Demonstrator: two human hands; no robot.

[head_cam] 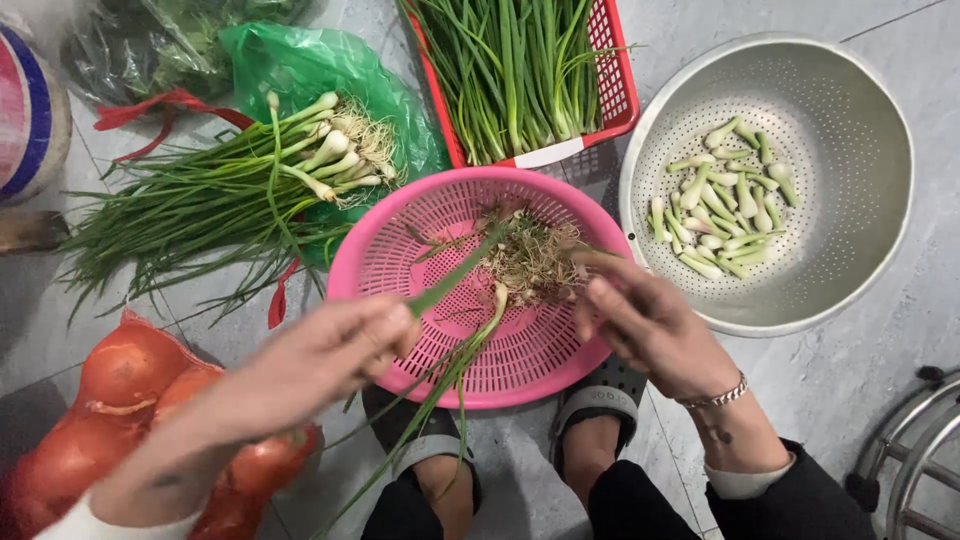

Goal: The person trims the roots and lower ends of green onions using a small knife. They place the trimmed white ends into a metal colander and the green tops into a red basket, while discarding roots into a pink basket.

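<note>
My left hand [330, 350] grips the green stalk of a spring onion [455, 275] that stretches across the pink basket [400, 260]. My right hand [640, 315] pinches the onion's root end over the basket, its fingers blurred. Trimmed roots and skins [530, 260] lie heaped in the basket's middle. More green leaves [440, 380] hang down from the left hand toward my feet. To the right, a metal colander [860, 140] holds several trimmed white onion bulbs [725, 200].
A bunch of untrimmed spring onions [230, 190] lies on a green plastic bag [300, 60] at left. A red crate [620, 90] at top holds green stalks. A red net bag of onions [120, 400] sits bottom left. A metal stool frame [915, 450] stands bottom right.
</note>
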